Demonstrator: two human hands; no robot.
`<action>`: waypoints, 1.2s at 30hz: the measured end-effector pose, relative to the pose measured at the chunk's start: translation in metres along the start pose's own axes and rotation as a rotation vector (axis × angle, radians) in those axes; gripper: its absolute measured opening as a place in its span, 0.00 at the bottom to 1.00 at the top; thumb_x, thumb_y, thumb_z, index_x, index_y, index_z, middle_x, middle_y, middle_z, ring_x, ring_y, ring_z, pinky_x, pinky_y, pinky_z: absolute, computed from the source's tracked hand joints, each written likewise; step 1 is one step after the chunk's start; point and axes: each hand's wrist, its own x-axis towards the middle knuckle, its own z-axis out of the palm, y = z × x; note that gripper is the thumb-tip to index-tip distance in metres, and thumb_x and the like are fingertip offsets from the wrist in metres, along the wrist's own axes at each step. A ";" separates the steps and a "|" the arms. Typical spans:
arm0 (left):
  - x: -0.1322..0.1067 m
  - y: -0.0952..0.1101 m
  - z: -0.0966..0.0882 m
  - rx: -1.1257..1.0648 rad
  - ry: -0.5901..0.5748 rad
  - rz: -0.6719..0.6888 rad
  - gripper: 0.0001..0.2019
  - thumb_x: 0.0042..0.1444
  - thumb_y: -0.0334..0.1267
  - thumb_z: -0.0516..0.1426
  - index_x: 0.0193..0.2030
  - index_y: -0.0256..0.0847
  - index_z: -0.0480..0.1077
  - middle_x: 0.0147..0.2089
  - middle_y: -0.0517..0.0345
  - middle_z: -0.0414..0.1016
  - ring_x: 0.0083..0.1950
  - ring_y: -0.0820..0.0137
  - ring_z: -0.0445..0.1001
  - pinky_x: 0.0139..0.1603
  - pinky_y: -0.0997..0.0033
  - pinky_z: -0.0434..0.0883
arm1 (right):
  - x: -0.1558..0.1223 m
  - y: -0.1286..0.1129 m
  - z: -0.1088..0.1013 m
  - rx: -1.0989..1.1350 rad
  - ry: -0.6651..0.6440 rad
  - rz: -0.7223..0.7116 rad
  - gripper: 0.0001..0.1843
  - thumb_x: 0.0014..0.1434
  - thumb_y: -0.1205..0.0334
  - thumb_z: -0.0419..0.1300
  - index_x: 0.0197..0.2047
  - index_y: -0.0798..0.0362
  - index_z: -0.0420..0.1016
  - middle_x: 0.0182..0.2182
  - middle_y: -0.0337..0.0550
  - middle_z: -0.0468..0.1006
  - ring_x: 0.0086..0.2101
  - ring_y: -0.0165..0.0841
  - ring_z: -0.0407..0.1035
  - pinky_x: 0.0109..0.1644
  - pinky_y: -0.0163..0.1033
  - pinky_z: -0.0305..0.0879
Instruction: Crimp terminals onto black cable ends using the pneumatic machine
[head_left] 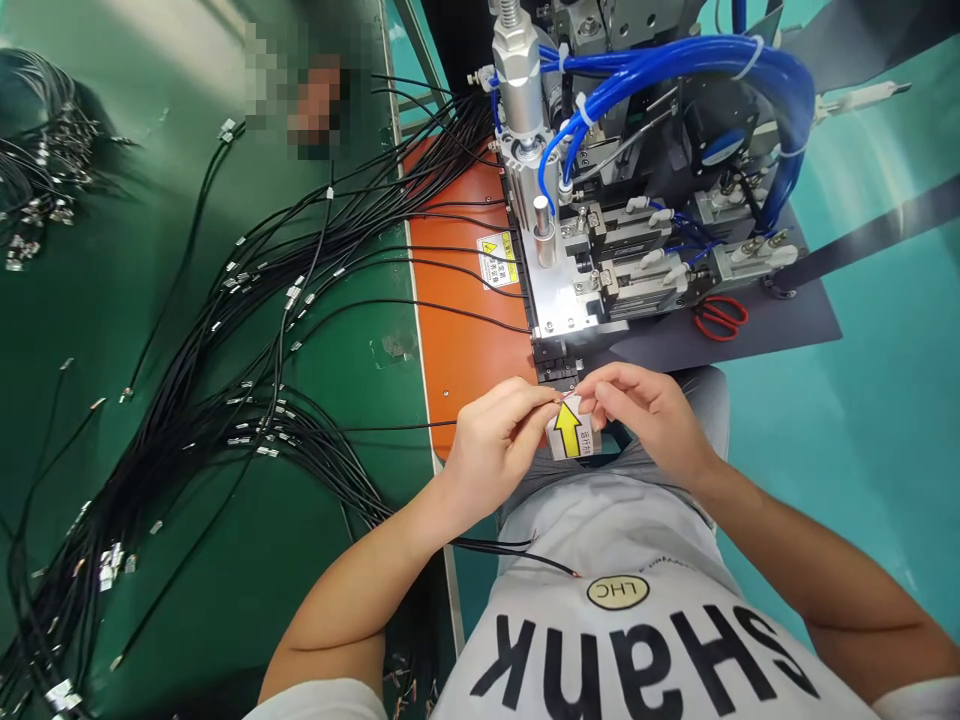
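Note:
My left hand (496, 440) and my right hand (646, 408) meet in front of the black slot (556, 372) at the machine's near edge. Both pinch a thin wire end (568, 398) between thumb and fingertips, just above a white label with a yellow arrow (570, 432). Another thin black wire (517, 550) with a bare copper tip lies across my lap below the left wrist.
Many black wires with metal terminals (247, 400) spread over the green table on the left. An orange plate (457, 300) fronts the machine (585, 250), which carries blue air hoses (675, 70). Red scissors (720, 317) lie on a dark mat to the right.

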 end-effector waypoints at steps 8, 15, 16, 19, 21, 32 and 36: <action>0.006 -0.010 0.017 -0.140 -0.064 -0.182 0.08 0.64 0.39 0.56 0.42 0.41 0.76 0.36 0.57 0.79 0.34 0.72 0.75 0.34 0.72 0.72 | 0.009 0.016 0.006 0.031 0.074 -0.008 0.09 0.58 0.54 0.66 0.39 0.49 0.78 0.33 0.41 0.79 0.33 0.32 0.72 0.36 0.37 0.69; 0.006 -0.011 0.012 -0.158 -0.078 -0.201 0.09 0.66 0.38 0.54 0.43 0.41 0.75 0.40 0.55 0.79 0.39 0.71 0.76 0.38 0.72 0.73 | 0.010 0.015 0.005 0.002 0.115 -0.013 0.08 0.59 0.55 0.65 0.35 0.51 0.77 0.30 0.39 0.77 0.30 0.30 0.69 0.34 0.36 0.67; 0.006 -0.010 0.012 -0.148 -0.066 -0.191 0.08 0.65 0.37 0.54 0.43 0.41 0.75 0.40 0.56 0.79 0.40 0.71 0.76 0.39 0.73 0.73 | 0.009 0.013 0.003 0.027 0.113 0.006 0.08 0.60 0.55 0.65 0.35 0.51 0.77 0.30 0.39 0.77 0.29 0.29 0.69 0.35 0.36 0.67; 0.005 -0.009 0.013 -0.093 0.000 -0.107 0.05 0.63 0.35 0.57 0.40 0.40 0.75 0.38 0.57 0.78 0.38 0.72 0.75 0.39 0.73 0.72 | 0.006 0.011 0.000 0.123 0.038 0.078 0.08 0.60 0.56 0.65 0.34 0.52 0.77 0.28 0.37 0.75 0.27 0.26 0.66 0.33 0.34 0.66; 0.004 -0.009 0.015 -0.061 0.036 -0.045 0.04 0.61 0.33 0.58 0.39 0.40 0.75 0.36 0.58 0.78 0.37 0.73 0.75 0.38 0.74 0.72 | 0.005 0.011 -0.002 0.175 -0.015 0.104 0.07 0.58 0.58 0.66 0.35 0.52 0.78 0.28 0.36 0.75 0.27 0.25 0.66 0.33 0.32 0.66; -0.001 -0.012 0.015 -0.278 -0.023 -0.193 0.04 0.60 0.35 0.60 0.40 0.38 0.75 0.36 0.56 0.79 0.34 0.73 0.76 0.35 0.75 0.74 | 0.015 0.022 0.002 0.193 0.001 0.050 0.07 0.52 0.61 0.71 0.33 0.52 0.80 0.27 0.36 0.78 0.26 0.25 0.69 0.30 0.31 0.69; -0.001 -0.013 0.015 -0.313 -0.020 -0.219 0.04 0.59 0.35 0.60 0.39 0.38 0.75 0.36 0.56 0.78 0.33 0.73 0.76 0.34 0.75 0.73 | 0.019 0.021 -0.001 0.184 -0.018 0.045 0.06 0.51 0.63 0.71 0.33 0.52 0.80 0.28 0.37 0.79 0.27 0.26 0.72 0.32 0.32 0.69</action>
